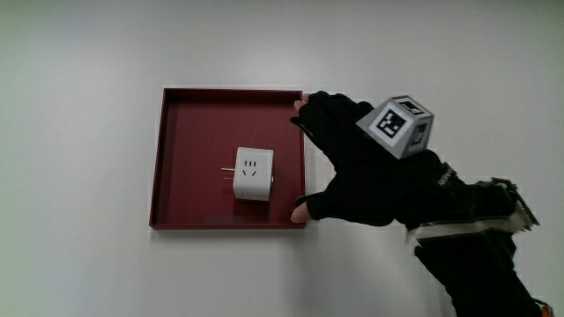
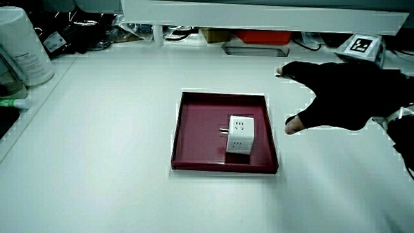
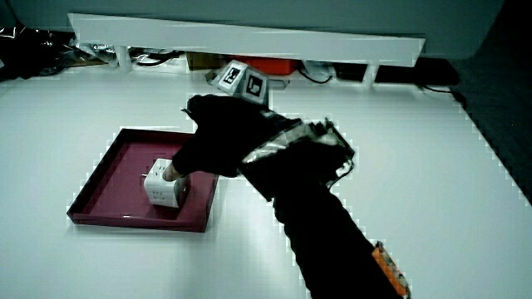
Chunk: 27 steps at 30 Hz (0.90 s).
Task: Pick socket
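Note:
A white cube-shaped socket point(image 1: 253, 173) point(image 2: 240, 134) point(image 3: 163, 187) with plug holes on its upper face lies in a dark red square tray point(image 1: 189, 132) point(image 2: 197, 123) point(image 3: 108, 178). The hand point(image 1: 304, 158) point(image 2: 291, 97) point(image 3: 187, 137) in the black glove hovers at the tray's edge, beside the socket and apart from it. Its fingers are spread wide, thumb and forefinger tips bare, holding nothing. The patterned cube point(image 1: 398, 126) point(image 2: 359, 44) point(image 3: 241, 80) sits on the back of the hand.
The tray rests on a white table point(image 1: 79, 176). A pale cylindrical container point(image 2: 22, 45) stands at the table's edge in a side view. A low white partition point(image 2: 259, 13) point(image 3: 249, 41) with cables and boxes under it runs along the table.

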### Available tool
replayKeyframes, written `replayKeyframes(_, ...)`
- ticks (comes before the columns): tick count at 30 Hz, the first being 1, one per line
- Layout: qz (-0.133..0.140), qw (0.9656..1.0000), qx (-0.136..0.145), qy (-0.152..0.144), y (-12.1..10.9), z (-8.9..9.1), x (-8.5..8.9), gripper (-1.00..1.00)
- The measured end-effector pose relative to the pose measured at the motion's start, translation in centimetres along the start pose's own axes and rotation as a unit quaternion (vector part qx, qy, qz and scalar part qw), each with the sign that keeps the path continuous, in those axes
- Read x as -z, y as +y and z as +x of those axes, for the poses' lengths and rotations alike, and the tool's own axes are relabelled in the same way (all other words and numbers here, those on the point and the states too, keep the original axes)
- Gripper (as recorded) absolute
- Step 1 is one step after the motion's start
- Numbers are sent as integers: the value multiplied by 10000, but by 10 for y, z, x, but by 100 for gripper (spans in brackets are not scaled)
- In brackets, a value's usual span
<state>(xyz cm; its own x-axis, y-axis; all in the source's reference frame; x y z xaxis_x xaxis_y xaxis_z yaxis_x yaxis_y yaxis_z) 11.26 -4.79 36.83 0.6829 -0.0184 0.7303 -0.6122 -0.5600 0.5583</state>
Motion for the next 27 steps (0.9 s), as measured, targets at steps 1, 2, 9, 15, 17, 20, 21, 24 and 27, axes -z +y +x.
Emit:
replayKeyframes(1,-32,10000,-77,48,5,1,3,0)
replayKeyframes(2,-28,10000,-46,-15,10,1,5,0)
replayKeyframes(9,427,9960,-376,-689,38,2,19,0)
replayKeyframes(15,248,9972,-155,-681,65,16,39,0)
replayKeyframes(17,239,9974,-94,-673,71,19,44,0)
replayKeyframes(20,189,9976,-76,-656,81,24,52,0)
replayKeyframes(21,167,9976,-6,-665,84,26,54,0)
replayKeyframes(24,108,9979,77,-642,92,32,61,0)
replayKeyframes(27,150,9977,150,-649,97,37,66,0)
